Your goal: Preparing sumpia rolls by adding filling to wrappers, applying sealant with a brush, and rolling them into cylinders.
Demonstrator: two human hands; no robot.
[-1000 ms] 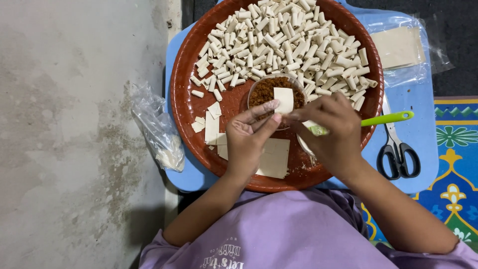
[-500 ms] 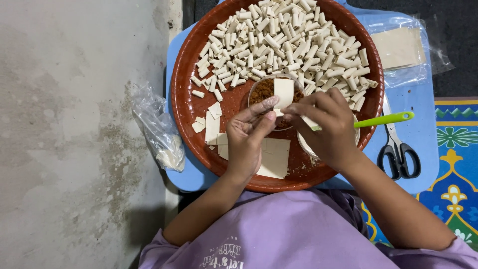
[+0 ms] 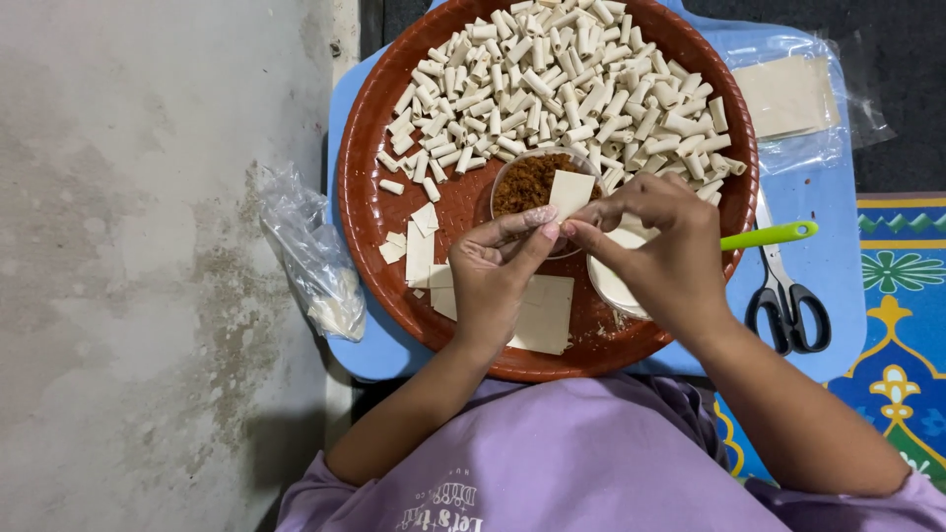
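Note:
My left hand (image 3: pixel 503 271) and my right hand (image 3: pixel 658 254) meet over a round brown tray (image 3: pixel 367 187). Together their fingertips pinch a small pale pastry sheet (image 3: pixel 569 192), held above a small clear bowl of brown filling (image 3: pixel 522 182). Several small rolled pastry pieces (image 3: pixel 562 79) are heaped across the far half of the tray. Flat pastry squares (image 3: pixel 542 315) lie under my left wrist, and smaller cut pieces (image 3: pixel 414 246) sit to the left. A white bowl (image 3: pixel 611 286) is partly hidden beneath my right hand.
The tray rests on a blue board (image 3: pixel 828 246). A green-handled tool (image 3: pixel 769 236) and black scissors (image 3: pixel 783 296) lie at the right. A clear bag of pastry sheets (image 3: pixel 788 99) is at the back right, a crumpled plastic bag (image 3: pixel 310 256) at the left on grey concrete floor.
The pastry sheet and both hands have shifted slightly away from me over the filling bowl, and the fingertips have closed tighter on the sheet's lower edge.

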